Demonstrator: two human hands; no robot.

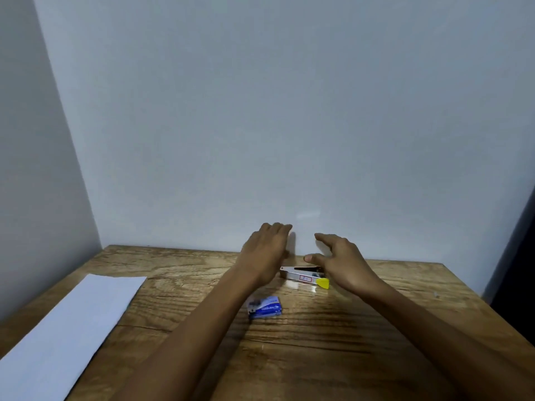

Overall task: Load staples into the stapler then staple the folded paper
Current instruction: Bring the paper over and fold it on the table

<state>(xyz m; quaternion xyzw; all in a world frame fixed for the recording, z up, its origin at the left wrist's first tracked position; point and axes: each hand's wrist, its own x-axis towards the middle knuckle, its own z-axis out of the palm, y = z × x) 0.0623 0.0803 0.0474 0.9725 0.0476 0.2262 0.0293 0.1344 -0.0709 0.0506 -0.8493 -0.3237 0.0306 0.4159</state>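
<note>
A silver stapler with a yellow end and a small red-edged label lies on the wooden table near the back wall. My left hand hovers over its left end, fingers extended and holding nothing. My right hand hangs above its right end, thumb and fingers spread, also holding nothing. A small blue staple box lies nearer to me, between my forearms. A long white folded paper lies at the left of the table, away from both hands.
A pale wall rises directly behind the table's back edge, and another wall closes the left side. The table's right edge drops off beside a dark gap. A tiny pale speck lies on the wood at right.
</note>
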